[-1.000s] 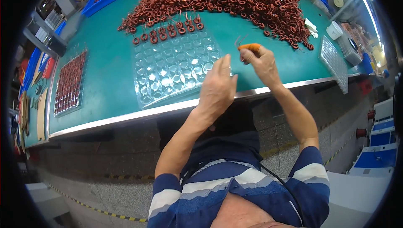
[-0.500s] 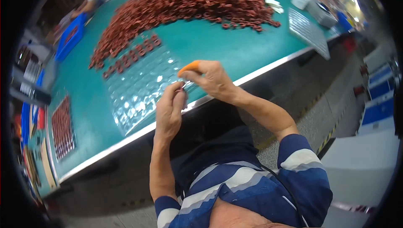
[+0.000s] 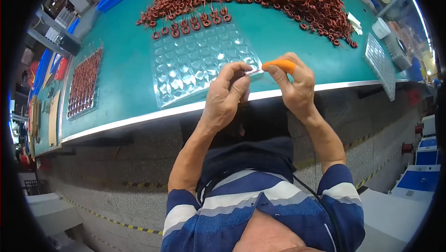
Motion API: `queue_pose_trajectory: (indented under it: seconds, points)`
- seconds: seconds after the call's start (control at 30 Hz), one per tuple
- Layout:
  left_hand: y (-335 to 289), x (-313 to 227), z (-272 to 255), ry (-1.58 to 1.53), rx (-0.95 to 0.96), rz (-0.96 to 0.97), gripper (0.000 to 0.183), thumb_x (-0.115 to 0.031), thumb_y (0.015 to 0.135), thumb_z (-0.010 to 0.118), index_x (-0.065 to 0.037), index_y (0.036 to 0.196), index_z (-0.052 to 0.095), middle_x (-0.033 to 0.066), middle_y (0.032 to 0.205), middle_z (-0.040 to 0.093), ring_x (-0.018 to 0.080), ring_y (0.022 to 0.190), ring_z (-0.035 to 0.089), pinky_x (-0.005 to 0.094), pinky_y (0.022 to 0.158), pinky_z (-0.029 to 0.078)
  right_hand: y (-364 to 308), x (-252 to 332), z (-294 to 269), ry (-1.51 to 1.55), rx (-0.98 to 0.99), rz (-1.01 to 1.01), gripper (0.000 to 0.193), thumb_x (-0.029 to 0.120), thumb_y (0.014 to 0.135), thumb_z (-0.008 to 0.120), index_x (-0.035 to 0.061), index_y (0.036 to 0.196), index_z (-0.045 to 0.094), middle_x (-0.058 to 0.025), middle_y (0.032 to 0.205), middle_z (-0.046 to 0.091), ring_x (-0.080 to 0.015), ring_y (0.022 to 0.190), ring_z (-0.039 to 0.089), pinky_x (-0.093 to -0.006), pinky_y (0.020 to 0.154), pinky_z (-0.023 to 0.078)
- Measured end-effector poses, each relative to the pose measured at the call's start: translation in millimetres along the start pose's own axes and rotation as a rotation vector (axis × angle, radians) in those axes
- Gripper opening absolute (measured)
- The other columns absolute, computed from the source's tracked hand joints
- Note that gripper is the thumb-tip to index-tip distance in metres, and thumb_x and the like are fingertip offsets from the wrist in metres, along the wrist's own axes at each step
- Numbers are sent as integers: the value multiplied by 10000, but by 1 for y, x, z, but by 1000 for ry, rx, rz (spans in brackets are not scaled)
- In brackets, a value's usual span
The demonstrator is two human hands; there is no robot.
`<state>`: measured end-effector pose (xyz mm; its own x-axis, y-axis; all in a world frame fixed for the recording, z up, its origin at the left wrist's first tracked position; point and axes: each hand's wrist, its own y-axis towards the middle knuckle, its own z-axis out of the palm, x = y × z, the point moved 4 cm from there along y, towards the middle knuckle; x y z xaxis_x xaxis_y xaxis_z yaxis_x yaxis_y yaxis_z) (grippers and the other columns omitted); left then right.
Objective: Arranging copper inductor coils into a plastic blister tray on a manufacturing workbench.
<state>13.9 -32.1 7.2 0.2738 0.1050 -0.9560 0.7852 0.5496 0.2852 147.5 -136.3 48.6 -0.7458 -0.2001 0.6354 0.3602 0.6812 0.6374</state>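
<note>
Leads point(image 3: 253, 72) of fine wire stretch between the two hands at the front edge of the bench point(image 3: 123, 73), by the near right corner of the clear tray point(image 3: 179, 73). The left hand point(image 3: 224, 95) has thumb and fingertips closed on a small dark coil point(image 3: 239, 74), mostly hidden. The right hand point(image 3: 298, 87) pinches the leads' far ends between thumb and an index finger in an orange cover point(image 3: 281, 65); the exact contact is too small to see.

Judging by the ringed coils point(image 3: 195, 25) along the tray's far edge, each piece should be light, with a firm body best held around its rim. The leads look springy and easily kinked, so a gentle pinch suits them; a hard tug could strain the winding where they emerge.
</note>
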Motion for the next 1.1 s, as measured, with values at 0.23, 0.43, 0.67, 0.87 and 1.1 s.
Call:
queue_pose_trajectory:
  seconds: [0.23,0.43,0.67,0.87,1.1]
  points:
    - [-16,22,-7,-133,-108,-35,102,-126,969,497,-27,982,479,32,768,490,91,615,473,229,536,393,-23,-23,29,307,103,250,113,114,892,664,29,941,720,-43,847,644,-126,773,582,-266,709,459]
    - [-10,27,-7,-222,-153,-43,125,-142,989,492,-39,1058,478,20,785,475,97,621,486,219,532,393,-27,-33,32,479,104,413,271,252,944,626,9,1051,677,0,888,630,-63,808,545,-208,740,452]
    - [-8,15,-4,-142,-19,8,195,-67,968,515,-7,1148,469,32,810,513,98,657,522,230,593,428,-36,-45,44,549,169,458,339,308,941,626,-11,1046,671,-21,801,634,-78,738,568,-221,679,478]
    - [-15,14,-13,214,-114,59,215,-47,951,535,13,1155,508,39,742,554,99,627,511,250,570,434,-35,-22,40,634,69,525,314,263,971,565,-22,946,692,-32,697,615,-95,618,557,-227,566,456]
    - [-26,23,-20,-113,2,-151,212,-146,984,526,22,1114,516,41,693,541,109,571,544,237,530,435,-35,-32,48,700,111,591,293,265,953,605,-16,998,672,2,657,565,-52,580,513,-178,512,398]
